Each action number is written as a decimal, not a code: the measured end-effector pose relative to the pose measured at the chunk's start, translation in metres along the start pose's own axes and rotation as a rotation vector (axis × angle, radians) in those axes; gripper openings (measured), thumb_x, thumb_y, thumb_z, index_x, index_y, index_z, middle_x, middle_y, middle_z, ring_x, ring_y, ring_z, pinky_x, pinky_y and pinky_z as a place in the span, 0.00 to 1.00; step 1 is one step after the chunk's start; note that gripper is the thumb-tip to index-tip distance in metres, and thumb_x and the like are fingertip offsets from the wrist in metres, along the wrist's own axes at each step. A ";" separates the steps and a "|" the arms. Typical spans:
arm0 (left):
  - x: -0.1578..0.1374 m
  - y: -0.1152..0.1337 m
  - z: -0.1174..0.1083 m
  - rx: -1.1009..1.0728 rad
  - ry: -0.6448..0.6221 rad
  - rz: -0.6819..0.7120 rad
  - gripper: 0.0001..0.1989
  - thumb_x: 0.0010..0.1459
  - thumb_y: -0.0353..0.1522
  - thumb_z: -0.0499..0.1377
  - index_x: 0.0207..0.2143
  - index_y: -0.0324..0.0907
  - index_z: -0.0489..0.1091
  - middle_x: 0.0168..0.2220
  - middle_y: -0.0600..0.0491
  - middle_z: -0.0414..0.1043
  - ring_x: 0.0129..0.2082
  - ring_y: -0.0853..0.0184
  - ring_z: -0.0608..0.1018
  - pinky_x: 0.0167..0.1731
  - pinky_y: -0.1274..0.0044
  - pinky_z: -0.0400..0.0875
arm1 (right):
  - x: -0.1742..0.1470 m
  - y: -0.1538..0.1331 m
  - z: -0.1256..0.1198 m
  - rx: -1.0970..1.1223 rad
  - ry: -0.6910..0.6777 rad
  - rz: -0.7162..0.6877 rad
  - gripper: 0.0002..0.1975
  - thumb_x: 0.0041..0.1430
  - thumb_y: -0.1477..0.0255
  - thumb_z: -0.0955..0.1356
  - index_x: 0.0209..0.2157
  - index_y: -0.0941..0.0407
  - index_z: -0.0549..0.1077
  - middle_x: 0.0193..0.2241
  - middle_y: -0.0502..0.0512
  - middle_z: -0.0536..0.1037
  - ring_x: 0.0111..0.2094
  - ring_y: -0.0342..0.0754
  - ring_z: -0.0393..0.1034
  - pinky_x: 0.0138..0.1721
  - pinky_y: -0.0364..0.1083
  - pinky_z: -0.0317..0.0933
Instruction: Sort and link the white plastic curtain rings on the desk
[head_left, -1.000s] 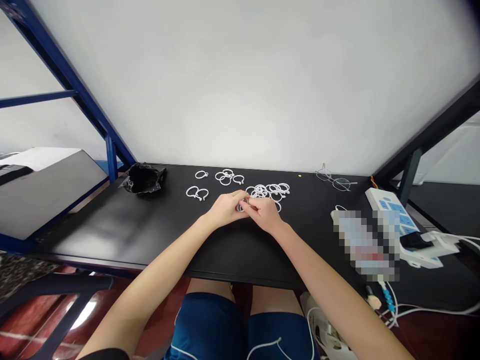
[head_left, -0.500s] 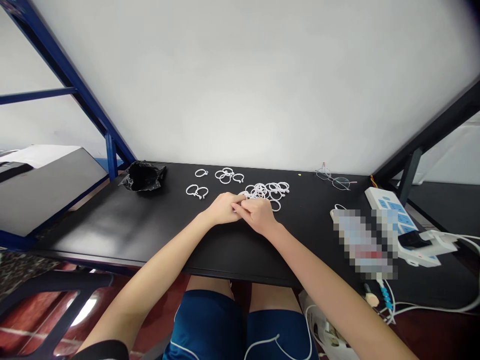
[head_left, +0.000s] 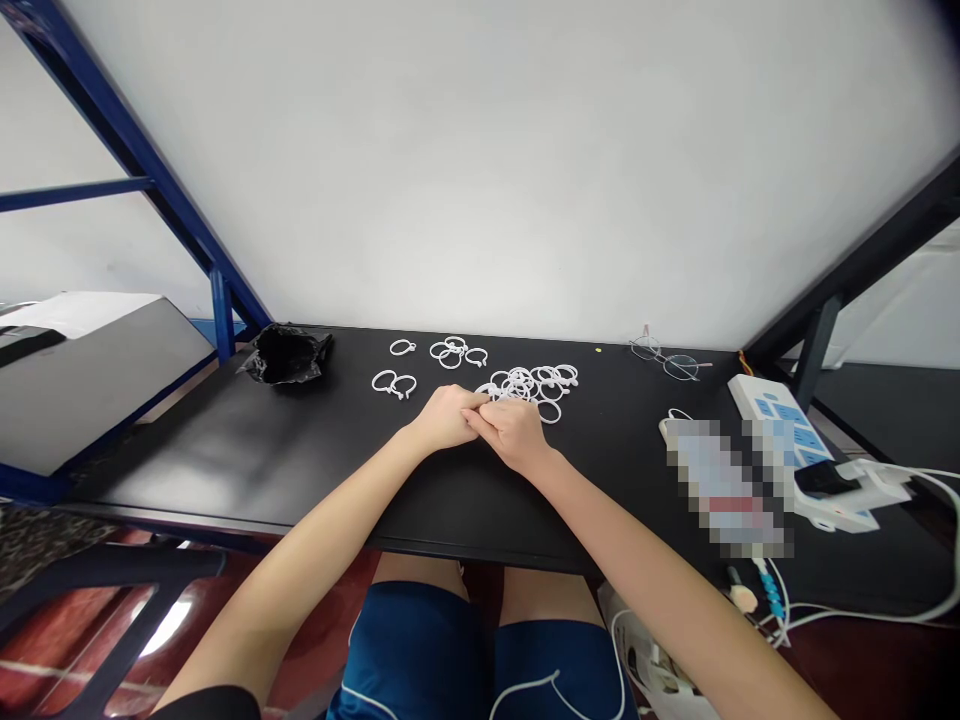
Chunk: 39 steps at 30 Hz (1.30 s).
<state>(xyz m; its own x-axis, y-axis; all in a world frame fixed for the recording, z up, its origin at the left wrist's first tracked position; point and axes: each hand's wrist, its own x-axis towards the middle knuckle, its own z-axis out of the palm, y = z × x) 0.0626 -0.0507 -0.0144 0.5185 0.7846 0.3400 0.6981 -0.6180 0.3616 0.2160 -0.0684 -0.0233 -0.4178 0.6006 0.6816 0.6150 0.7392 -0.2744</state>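
Observation:
My left hand [head_left: 448,417] and my right hand [head_left: 514,430] meet above the middle of the black desk, fingers curled and pressed together. Whatever lies between the fingers is hidden from view. Just beyond my right hand is a tangled pile of white plastic rings [head_left: 551,372], each with a small clasp-like nub. Part of this pile is covered by my hands. Farther left lie a small cluster of white rings [head_left: 451,356], a pair of rings [head_left: 394,384] and a single ring [head_left: 403,347].
A crumpled black plastic bag [head_left: 289,358] stands open at the back left. Eyeglasses [head_left: 679,366] lie at the back right. A blurred-out phone [head_left: 724,490], a power strip [head_left: 795,435] and white cables [head_left: 862,615] occupy the right side. Blue frame bars [head_left: 172,215] rise at left.
Almost nothing differs. My hands stay pressed together in the same place, with only a slight shift of the right-hand fingers. The rings have not moved.

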 end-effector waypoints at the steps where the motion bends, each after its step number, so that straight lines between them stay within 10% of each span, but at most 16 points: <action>1: 0.000 0.000 0.000 0.002 -0.002 0.000 0.07 0.45 0.30 0.53 0.18 0.42 0.57 0.16 0.57 0.60 0.17 0.72 0.59 0.21 0.78 0.50 | 0.000 0.000 0.000 0.006 0.000 0.000 0.27 0.67 0.61 0.59 0.14 0.56 0.62 0.13 0.49 0.64 0.17 0.41 0.54 0.25 0.44 0.48; 14: 0.000 0.007 -0.010 -0.020 0.046 -0.011 0.04 0.51 0.29 0.55 0.32 0.43 0.66 0.27 0.56 0.71 0.24 0.69 0.71 0.24 0.79 0.57 | 0.002 0.005 -0.005 0.110 0.012 0.126 0.23 0.65 0.62 0.60 0.17 0.55 0.56 0.15 0.46 0.60 0.18 0.40 0.52 0.23 0.43 0.47; 19: 0.003 -0.006 -0.019 0.041 0.138 -0.107 0.17 0.57 0.39 0.56 0.49 0.44 0.64 0.39 0.53 0.73 0.29 0.69 0.74 0.30 0.77 0.65 | 0.008 0.029 -0.022 0.155 0.201 0.346 0.21 0.64 0.61 0.61 0.19 0.55 0.56 0.16 0.46 0.59 0.20 0.41 0.53 0.25 0.42 0.50; 25: 0.000 -0.033 -0.034 0.323 0.223 -0.326 0.11 0.62 0.37 0.50 0.40 0.43 0.69 0.42 0.46 0.71 0.46 0.58 0.71 0.40 0.72 0.68 | 0.009 0.067 -0.038 0.105 0.351 0.668 0.22 0.58 0.62 0.62 0.16 0.54 0.52 0.13 0.44 0.54 0.18 0.41 0.48 0.24 0.43 0.49; 33: -0.010 -0.074 -0.040 0.370 -0.085 -0.653 0.23 0.61 0.43 0.50 0.52 0.38 0.65 0.52 0.37 0.66 0.51 0.47 0.68 0.46 0.62 0.66 | 0.003 0.081 -0.044 -0.035 0.267 0.828 0.19 0.48 0.67 0.65 0.12 0.54 0.52 0.13 0.45 0.52 0.18 0.41 0.45 0.22 0.43 0.46; 39: -0.014 -0.079 -0.059 0.311 -0.004 -0.683 0.20 0.61 0.42 0.49 0.48 0.41 0.67 0.47 0.43 0.73 0.49 0.52 0.73 0.47 0.64 0.67 | 0.003 0.080 -0.044 -0.083 0.145 0.877 0.19 0.48 0.66 0.65 0.13 0.54 0.52 0.13 0.46 0.54 0.17 0.42 0.46 0.21 0.43 0.46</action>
<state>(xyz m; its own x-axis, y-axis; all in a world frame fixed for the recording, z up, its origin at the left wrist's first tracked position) -0.0288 -0.0162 0.0037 -0.0791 0.9891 0.1244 0.9722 0.0490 0.2290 0.2932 -0.0207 -0.0131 0.3108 0.8915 0.3297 0.7223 0.0040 -0.6916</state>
